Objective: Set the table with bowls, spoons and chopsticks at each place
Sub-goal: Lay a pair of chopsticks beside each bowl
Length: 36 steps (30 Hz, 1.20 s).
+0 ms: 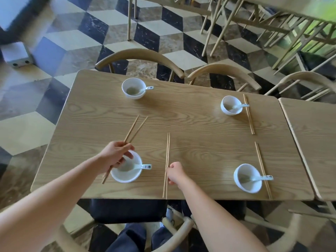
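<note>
Several white bowls, each with a white spoon in it, stand on the wooden table (190,124): far left bowl (134,88), far right bowl (231,105), near left bowl (126,171), near right bowl (247,178). My left hand (114,154) hovers over the near left bowl, shut on a splayed pair of chopsticks (135,129). My right hand (175,172) pinches a second pair of chopsticks (168,151) lying to the right of that bowl. More chopsticks lie beside the far right bowl (249,114) and the near right bowl (261,168).
Curved wooden chairs (140,55) stand along the far side of the table, and another chair (181,231) is below me. A second table (312,142) adjoins on the right. The floor is checkered tile.
</note>
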Motion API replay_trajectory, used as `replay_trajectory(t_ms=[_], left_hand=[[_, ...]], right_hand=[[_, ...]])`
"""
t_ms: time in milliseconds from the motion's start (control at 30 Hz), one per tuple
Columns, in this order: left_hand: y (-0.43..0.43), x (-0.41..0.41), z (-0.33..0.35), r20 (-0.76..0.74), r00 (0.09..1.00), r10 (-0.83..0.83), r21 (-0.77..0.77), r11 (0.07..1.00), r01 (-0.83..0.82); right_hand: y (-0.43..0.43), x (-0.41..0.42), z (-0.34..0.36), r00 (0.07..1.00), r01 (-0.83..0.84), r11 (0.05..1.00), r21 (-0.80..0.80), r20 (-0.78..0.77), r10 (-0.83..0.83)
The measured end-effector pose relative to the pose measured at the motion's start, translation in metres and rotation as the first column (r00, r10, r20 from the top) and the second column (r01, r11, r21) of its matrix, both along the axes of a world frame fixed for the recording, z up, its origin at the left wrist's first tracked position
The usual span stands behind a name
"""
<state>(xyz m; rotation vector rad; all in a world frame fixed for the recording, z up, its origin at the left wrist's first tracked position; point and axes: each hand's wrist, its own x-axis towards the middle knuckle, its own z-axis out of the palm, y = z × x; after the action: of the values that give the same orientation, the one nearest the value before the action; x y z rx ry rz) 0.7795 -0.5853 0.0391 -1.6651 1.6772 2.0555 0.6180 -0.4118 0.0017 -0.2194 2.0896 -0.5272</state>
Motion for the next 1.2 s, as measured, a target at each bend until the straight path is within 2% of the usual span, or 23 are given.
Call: replay_trajectory(t_ms=[33,100,133,200,300,433,567,767,1033,1200], left_hand=[[-0.009,0.007,-0.004,0.065,0.998,0.004,-0.134,0.991,0.005],[-0.025,0.021,-0.011,0.251,0.968,0.028,-0.417,0.905,0.082],[-0.031,0.030,-0.015,0.336,0.941,0.047,-0.494,0.859,0.133],[-0.039,0.048,-0.026,0.448,0.892,0.057,-0.542,0.811,0.221],[-0.042,0.070,-0.046,0.559,0.829,0.026,-0.520,0.790,0.326],[-0.038,0.079,-0.066,0.634,0.773,0.000,-0.455,0.808,0.374],[-0.037,0.078,-0.082,0.631,0.775,-0.039,-0.389,0.849,0.359],[-0.041,0.077,-0.094,0.618,0.784,-0.064,-0.346,0.873,0.344],[-0.041,0.065,-0.094,0.727,0.657,-0.199,-0.205,0.850,0.485],[-0.042,0.062,-0.094,0.749,0.620,-0.232,-0.171,0.837,0.520]], right_hand=[[-0.004,0.005,-0.004,1.000,-0.027,1.000,0.011,-0.009,0.027],[-0.010,0.012,-0.012,0.998,-0.061,0.998,0.031,-0.029,0.062],[-0.013,0.014,-0.016,0.996,-0.075,0.996,0.039,-0.047,0.076],[-0.016,0.018,-0.025,0.991,-0.098,0.993,0.068,-0.087,0.103],[-0.017,0.020,-0.034,0.979,-0.117,0.986,0.122,-0.154,0.136],[-0.012,0.017,-0.043,0.955,-0.182,0.971,0.154,-0.206,0.212],[-0.008,0.014,-0.048,0.948,-0.183,0.974,0.131,-0.239,0.211],[-0.007,0.023,-0.044,0.898,-0.197,0.971,0.133,-0.374,0.233],[-0.006,0.024,-0.046,0.877,-0.214,0.964,0.159,-0.404,0.261],[-0.004,0.025,-0.051,0.862,-0.216,0.963,0.161,-0.432,0.265]])
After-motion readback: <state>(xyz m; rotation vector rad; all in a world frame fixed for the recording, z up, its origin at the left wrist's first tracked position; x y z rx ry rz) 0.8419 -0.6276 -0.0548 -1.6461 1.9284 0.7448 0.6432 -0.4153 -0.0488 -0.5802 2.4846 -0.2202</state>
